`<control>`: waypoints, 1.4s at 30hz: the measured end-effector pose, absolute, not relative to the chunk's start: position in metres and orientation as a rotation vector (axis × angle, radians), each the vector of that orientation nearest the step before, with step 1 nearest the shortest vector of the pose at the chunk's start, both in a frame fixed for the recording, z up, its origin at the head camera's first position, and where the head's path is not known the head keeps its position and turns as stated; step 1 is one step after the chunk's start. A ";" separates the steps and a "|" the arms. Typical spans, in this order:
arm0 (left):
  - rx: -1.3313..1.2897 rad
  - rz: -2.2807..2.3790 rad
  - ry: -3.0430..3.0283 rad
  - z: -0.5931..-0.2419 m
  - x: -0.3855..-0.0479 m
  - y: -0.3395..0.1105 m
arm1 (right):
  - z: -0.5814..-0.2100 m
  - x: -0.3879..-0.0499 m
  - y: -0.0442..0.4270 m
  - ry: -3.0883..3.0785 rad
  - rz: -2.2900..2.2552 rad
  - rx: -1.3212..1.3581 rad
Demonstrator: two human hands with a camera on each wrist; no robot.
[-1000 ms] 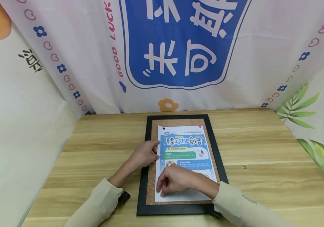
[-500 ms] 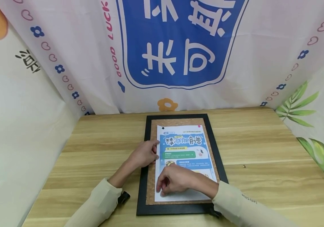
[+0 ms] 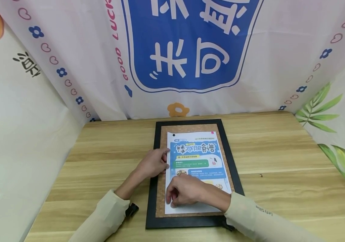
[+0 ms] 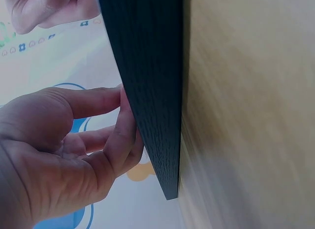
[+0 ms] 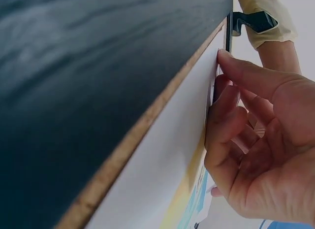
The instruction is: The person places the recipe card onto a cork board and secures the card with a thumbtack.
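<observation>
A printed poster sheet (image 3: 201, 161) lies on a cork board (image 3: 187, 128) with a black frame (image 3: 158, 134). A black pushpin (image 3: 173, 135) sits at its top left corner, a pink pushpin (image 3: 212, 132) at its top right. My left hand (image 3: 152, 163) touches the sheet's left edge with its fingertips, over the frame's left side. Lower down, my right hand (image 3: 184, 191) has bent fingers, with thumb and fingertips on the sheet near its bottom left corner. In the right wrist view the thumb (image 5: 251, 76) meets the paper; whether something small is between the fingertips is hidden.
The board lies on a wooden table (image 3: 109, 144). A tiny gold-coloured item (image 3: 261, 175) lies right of the frame. A printed curtain (image 3: 99, 77) hangs behind the table's far edge. A black clip-like piece (image 3: 132, 210) is at the left sleeve.
The head view has shifted slightly. Both hands and the sheet stay in about the same places.
</observation>
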State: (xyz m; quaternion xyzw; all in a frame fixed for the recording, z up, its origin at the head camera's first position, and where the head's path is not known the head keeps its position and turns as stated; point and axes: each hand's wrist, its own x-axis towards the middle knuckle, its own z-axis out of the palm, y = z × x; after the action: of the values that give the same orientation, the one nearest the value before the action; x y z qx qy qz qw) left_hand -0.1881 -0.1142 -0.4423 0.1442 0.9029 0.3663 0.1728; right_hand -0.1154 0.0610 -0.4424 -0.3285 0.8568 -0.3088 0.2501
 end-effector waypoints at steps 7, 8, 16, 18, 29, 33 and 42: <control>0.408 1.043 2.562 -0.442 -0.188 -0.115 | -0.440 -0.114 0.062 2.353 -0.808 -0.892; 0.411 1.044 2.564 -0.442 -0.188 -0.115 | -0.440 -0.114 0.062 2.351 -0.809 -0.890; 0.435 1.045 2.570 -0.443 -0.188 -0.116 | -0.440 -0.112 0.070 2.349 -0.848 -0.889; 0.437 1.050 2.566 -0.443 -0.188 -0.116 | -0.441 -0.111 0.073 2.361 -0.849 -0.884; 0.401 1.071 2.543 -0.441 -0.186 -0.116 | -0.439 -0.108 0.100 2.363 -0.928 -0.784; 0.399 1.075 2.544 -0.440 -0.186 -0.116 | -0.440 -0.108 0.110 2.363 -0.960 -0.763; 0.405 1.068 2.551 -0.441 -0.185 -0.115 | -0.444 -0.104 0.129 2.380 -0.990 -0.800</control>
State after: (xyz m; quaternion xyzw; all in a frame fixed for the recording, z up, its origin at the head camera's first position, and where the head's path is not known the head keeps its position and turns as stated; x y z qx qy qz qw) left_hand -0.1855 -0.1149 -0.4411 0.1427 0.8991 0.3763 0.1723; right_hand -0.1044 0.1294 -0.4440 -0.2892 0.8603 -0.3579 0.2196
